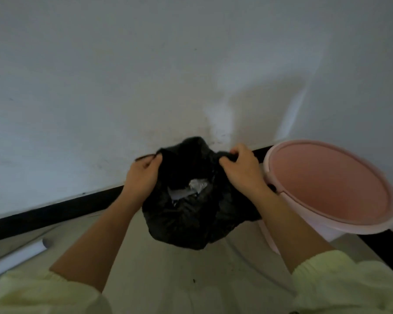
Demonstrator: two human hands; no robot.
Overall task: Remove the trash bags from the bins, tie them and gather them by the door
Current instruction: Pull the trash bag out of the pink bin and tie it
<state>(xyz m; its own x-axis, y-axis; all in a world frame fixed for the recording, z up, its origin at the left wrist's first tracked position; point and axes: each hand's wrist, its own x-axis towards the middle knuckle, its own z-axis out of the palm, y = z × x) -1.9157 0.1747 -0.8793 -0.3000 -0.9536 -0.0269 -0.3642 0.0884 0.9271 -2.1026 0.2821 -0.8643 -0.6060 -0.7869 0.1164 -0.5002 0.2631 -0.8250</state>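
Note:
A black trash bag [186, 220] hangs above the floor in front of the wall, its mouth held apart. Crumpled white and silvery waste [191, 189] shows inside it. My left hand [143, 175] grips the bag's left rim, and my right hand [241, 168] grips the right rim. Beside the bag on the right stands a pink bin [331, 184], round, with no bag in it.
A white wall [168, 75] with a black skirting board [55, 211] runs close behind the bag and turns a corner at the right. A white tube [16, 259] lies on the floor at the lower left. The floor below the bag is pale.

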